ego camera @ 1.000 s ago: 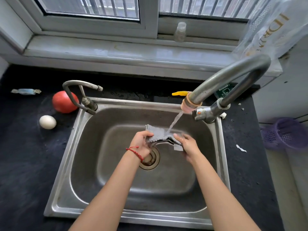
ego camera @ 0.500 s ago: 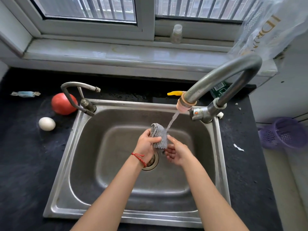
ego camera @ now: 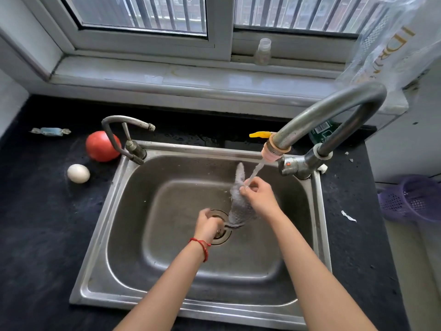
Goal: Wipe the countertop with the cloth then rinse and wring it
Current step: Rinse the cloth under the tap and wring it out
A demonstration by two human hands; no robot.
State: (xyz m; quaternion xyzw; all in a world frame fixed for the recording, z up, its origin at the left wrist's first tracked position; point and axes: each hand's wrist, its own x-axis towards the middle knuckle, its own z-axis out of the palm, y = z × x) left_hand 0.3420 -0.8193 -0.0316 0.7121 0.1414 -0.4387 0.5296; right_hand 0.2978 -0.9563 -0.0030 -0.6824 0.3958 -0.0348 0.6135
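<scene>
The grey cloth (ego camera: 238,201) hangs bunched and long over the steel sink (ego camera: 95,247), its top tip pointing up by the water stream (ego camera: 257,168) from the big curved faucet (ego camera: 334,111). My right hand (ego camera: 259,194) grips the cloth near its upper part, right under the running water. My left hand (ego camera: 208,223), with a red string on the wrist, is curled in a blurred fist over the drain. The cloth's lower edge reaches its fingers. The dark countertop (ego camera: 35,235) surrounds the sink.
A tomato (ego camera: 102,145), an egg (ego camera: 78,173) and a wrapped candy (ego camera: 50,131) lie on the counter left of the sink, by a small second tap (ego camera: 126,123). A paper scrap (ego camera: 348,216) lies to the right. A purple basket (ego camera: 415,199) sits beyond the counter's right edge. A bottle (ego camera: 262,52) stands on the windowsill.
The cloth went from spread between both hands to bunched, then pulled long. My left hand dropped toward the drain; my right hand rose to the stream.
</scene>
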